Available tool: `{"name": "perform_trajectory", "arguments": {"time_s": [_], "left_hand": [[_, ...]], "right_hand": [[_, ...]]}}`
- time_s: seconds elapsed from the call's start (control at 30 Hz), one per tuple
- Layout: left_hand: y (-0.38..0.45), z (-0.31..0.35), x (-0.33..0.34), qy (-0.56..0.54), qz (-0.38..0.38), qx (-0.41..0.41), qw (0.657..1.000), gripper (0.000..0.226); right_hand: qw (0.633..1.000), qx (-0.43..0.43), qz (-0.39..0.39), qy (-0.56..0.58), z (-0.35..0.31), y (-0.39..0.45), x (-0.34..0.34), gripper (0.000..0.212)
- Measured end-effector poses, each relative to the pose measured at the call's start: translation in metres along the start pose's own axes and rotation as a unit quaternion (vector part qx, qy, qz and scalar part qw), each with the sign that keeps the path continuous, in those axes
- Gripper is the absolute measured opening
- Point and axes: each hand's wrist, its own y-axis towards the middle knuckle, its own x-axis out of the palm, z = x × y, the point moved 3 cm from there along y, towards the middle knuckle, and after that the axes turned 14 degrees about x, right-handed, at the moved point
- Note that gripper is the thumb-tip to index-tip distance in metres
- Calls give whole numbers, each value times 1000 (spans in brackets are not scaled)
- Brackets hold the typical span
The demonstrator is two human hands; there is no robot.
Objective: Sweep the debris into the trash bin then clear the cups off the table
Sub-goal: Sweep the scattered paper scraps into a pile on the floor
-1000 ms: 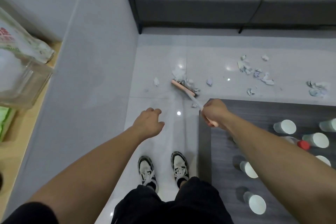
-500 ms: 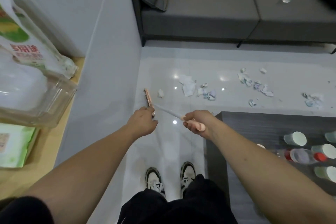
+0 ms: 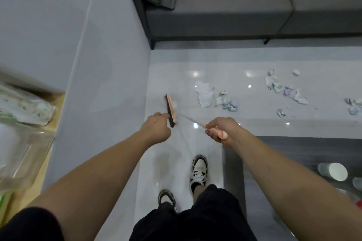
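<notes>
My right hand (image 3: 221, 130) grips the pink handle end of a small brush. Its pink head with dark bristles (image 3: 171, 110) points away from me over the white tile floor. My left hand (image 3: 156, 128) is closed at the near end of the brush head, touching it. Crumpled paper debris (image 3: 205, 95) lies on the floor beyond the brush, with more scraps (image 3: 284, 89) to the right. A white paper cup (image 3: 333, 171) lies on its side on the dark table (image 3: 293, 148) at the right. No trash bin is in view.
A grey sofa (image 3: 235, 6) with an orange cushion and a plastic bottle stands at the far side. A grey wall panel (image 3: 88, 84) runs along the left. A wooden shelf (image 3: 47, 152) with a clear plastic container sits at the far left. My shoes stand on the tiles below.
The brush swung left from the debris pile and its head came up to my left hand, which closed on it. The view has tilted and shifted slightly.
</notes>
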Motion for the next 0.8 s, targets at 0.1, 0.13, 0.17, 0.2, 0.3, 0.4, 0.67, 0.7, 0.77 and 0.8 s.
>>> {"name": "perform_trajectory", "arguments": {"time_s": [0.1,0.13,0.17,0.2,0.3,0.4,0.67,0.7,0.77,0.8], "left_hand": [[33,30,-15,9,-6,27,1000,62],[42,37,-20,15,-10,33,999,63],[53,44,-26,21,-12,38,999,63],[62,50,-33,27,-12,44,999,62],[95,73,-52,50,-14,71,996,61],[125,93,-71,58,-15,93,994,61],[216,136,-108,77,-45,180,980,63],[229,139,-112,85,-55,192,976,62],[257,143,-124,97,-70,220,968,62],[272,145,-132,101,-76,234,964,62]], "right_hand": [[1000,-1,18,20,-30,-5,-47,23],[999,-2,22,31,-38,-6,-61,25],[999,-5,27,42,-45,-7,-74,27],[998,-11,34,51,-52,-8,-85,29],[995,-23,54,76,-68,-15,-110,32],[992,-32,73,97,-80,-20,-122,31],[971,-60,141,184,-134,-21,-152,32],[967,-64,149,197,-142,-18,-151,31],[959,-67,168,218,-159,-13,-146,22],[956,-64,177,226,-169,-9,-143,16]]}}
